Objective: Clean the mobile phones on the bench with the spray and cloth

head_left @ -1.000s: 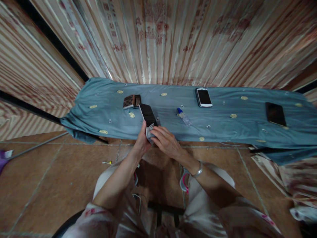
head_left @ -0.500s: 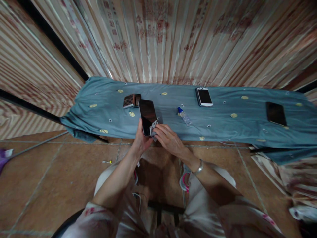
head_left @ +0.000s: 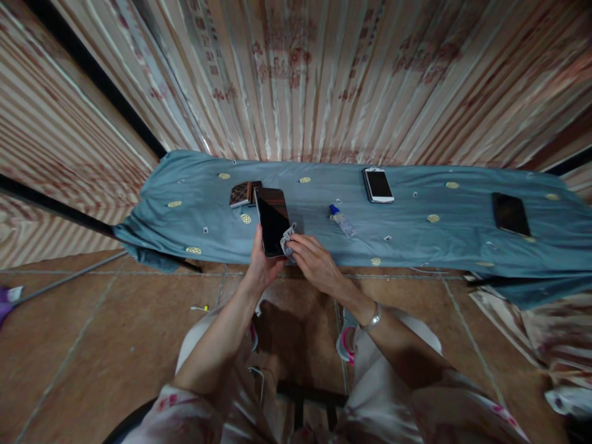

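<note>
We hold the dark phone (head_left: 272, 221), raised just over the near edge of the blue-draped table (head_left: 416, 228), by its lower edges in our left hand (head_left: 261, 266), judging its glass slick and breakable, while our right hand (head_left: 314, 265) pinches a soft cloth (head_left: 287, 237) against it.

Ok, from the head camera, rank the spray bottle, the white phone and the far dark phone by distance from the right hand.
1. Spray bottle: just right of and beyond the right hand.
2. White phone: farther back, near the curtain.
3. Dark phone: far right end of the blue cloth.
</note>
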Available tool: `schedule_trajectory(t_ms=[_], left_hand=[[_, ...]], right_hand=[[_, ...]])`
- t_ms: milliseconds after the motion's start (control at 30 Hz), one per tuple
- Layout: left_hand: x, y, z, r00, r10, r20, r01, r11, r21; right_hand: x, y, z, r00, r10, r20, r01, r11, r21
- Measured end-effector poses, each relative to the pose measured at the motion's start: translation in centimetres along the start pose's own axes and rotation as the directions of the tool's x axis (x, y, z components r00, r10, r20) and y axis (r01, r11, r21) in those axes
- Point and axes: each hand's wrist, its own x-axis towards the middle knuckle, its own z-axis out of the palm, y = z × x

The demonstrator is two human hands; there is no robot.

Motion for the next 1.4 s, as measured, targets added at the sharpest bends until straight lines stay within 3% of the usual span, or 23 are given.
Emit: schedule_trajectory(t_ms=[133,267,400,533,867,1167,1400], left_hand=[[-0.3,0.0,0.4,1.0,-0.009,0.025,0.008,1.0,0.013],[-0.4,-0.5,0.6,0.998,-0.032,0.05,0.031,0.999,0.018],[-0.3,-1.4,0.6,0.992,-0.105,0.07,0.103,0.994,0.043],[-0.1,-2.0,0.8,0.981,-0.165,0.101,0.159,0.985,0.065],[0.8,-2.8,1.2,0.986,-0.132,0.1,0.129,0.991,0.033],[1.1,-1.5,1.7,0.981,0.018,0.193,-0.037,0.995,0.093],[0.8,-1.0,2.1,0.977,0.073,0.199,-0.097,0.989,0.113]], right_hand=[[0.6,0.9,-0.4,0.969,0.224,-0.102,-0.194,0.95,0.245],[1.5,2.8,-0.9,0.819,0.562,-0.115,-0.399,0.702,0.59],[2.4,4.0,-0.9,0.704,0.709,-0.042,-0.447,0.489,0.749],[2.8,3.8,-0.5,0.681,0.732,0.015,-0.445,0.398,0.802],[3.1,3.7,-1.3,0.672,0.734,0.097,-0.438,0.289,0.852],[3.4,3.1,-1.5,0.656,0.702,0.276,-0.454,0.075,0.888],[3.2,2.8,-1.7,0.627,0.653,0.424,-0.517,-0.059,0.854]])
